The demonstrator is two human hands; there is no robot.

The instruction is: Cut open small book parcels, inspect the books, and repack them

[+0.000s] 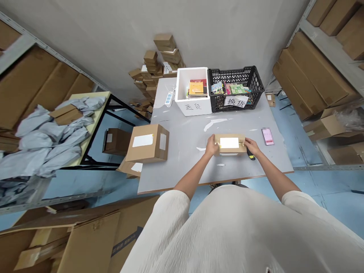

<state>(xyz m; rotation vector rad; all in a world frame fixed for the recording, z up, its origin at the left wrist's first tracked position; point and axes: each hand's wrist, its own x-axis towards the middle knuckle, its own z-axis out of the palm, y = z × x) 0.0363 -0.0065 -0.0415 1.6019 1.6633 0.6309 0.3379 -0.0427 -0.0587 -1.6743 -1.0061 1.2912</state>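
Observation:
A small brown box with a white label on top rests on the grey table, near its front edge. My left hand grips the box at its left end, fingers closed against it. At the right end my right hand holds the same box. A black and yellow tool lies beside the box, just under my right hand. To the right is a phone with a pink screen.
A larger labelled carton stands at the table's left edge. Along the back are a white foam bin and a black crate, both with books. Grey bags cover a side table; cartons stand on both sides.

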